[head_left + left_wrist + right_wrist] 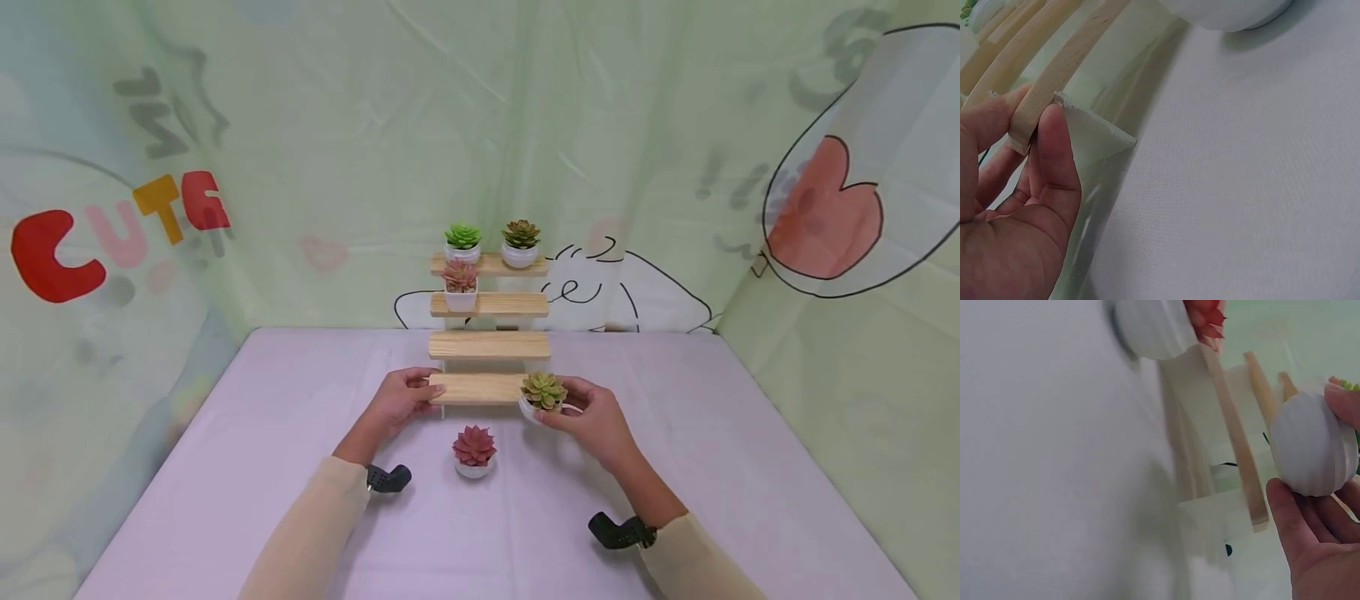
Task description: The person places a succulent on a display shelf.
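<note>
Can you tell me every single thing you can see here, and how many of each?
Tablecloth: 1, pale lilac, under the shelf
Tiered shelf: 1, pale wood, middle
Bright green succulent: 1, white pot, top plank, left
Brown-green succulent: 1, white pot, top plank, right
Pink succulent: 1, white pot, second plank, left
Yellow-green succulent: 1, white pot, held by bottom plank, right end
Red succulent: 1, white pot, before shelf
Curtain: 1 or more, pale green, behind and both sides
Coloured letters: 4, red, pink, orange, curtain's left
Heart print: 1, reddish, curtain's right
Wrist cameras: 2, black, one per wrist
Sleeves: 2, cream, forearms
Left hand: 1, bare, gripping bottom plank's left end
Right hand: 1, bare, holding yellow-green succulent's pot
</note>
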### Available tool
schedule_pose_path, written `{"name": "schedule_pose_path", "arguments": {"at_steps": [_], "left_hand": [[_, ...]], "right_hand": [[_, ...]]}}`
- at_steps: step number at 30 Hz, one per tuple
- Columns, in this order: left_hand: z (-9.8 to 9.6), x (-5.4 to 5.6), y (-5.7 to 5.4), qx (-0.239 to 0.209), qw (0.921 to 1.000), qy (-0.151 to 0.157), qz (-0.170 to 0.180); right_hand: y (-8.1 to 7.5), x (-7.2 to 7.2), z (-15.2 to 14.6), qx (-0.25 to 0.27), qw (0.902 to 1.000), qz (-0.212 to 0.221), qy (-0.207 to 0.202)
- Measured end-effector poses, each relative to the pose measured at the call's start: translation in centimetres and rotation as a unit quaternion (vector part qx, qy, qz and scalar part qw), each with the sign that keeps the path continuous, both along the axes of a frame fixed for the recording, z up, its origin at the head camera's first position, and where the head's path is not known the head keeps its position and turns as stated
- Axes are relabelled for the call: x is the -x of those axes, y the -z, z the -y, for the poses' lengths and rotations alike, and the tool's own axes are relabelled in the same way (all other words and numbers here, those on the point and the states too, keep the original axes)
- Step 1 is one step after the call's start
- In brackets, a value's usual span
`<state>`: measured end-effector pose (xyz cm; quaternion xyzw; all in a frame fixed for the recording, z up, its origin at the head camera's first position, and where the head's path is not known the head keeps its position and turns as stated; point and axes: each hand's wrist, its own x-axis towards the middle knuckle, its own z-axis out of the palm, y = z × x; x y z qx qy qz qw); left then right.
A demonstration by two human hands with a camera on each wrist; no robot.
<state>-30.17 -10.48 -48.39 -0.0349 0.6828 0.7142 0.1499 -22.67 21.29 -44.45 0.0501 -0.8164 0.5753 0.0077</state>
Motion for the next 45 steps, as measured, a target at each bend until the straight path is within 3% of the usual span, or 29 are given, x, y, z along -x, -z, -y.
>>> {"name": "schedule_pose_path", "arguments": {"at_steps": [12,31,45], "left_hand": [[-0.1,0.0,0.0,0.003,1.0,-0.002,-0.002],[0.1,0.2,0.5,0.006,0.9999,0.007,-0.006],[-0.1,-0.2,-0.2,-0.01,0.9998,0.006,-0.014]], "right_hand": [[-1.8,2.2,0.3,-0.021,0.9994,-0.025,0.011],[-4.1,5.1,0.8,-0.01,0.9981,-0.056,0.025],[-7.0,7.1,1.5,-0.006,0.998,-0.06,0.019]]}}
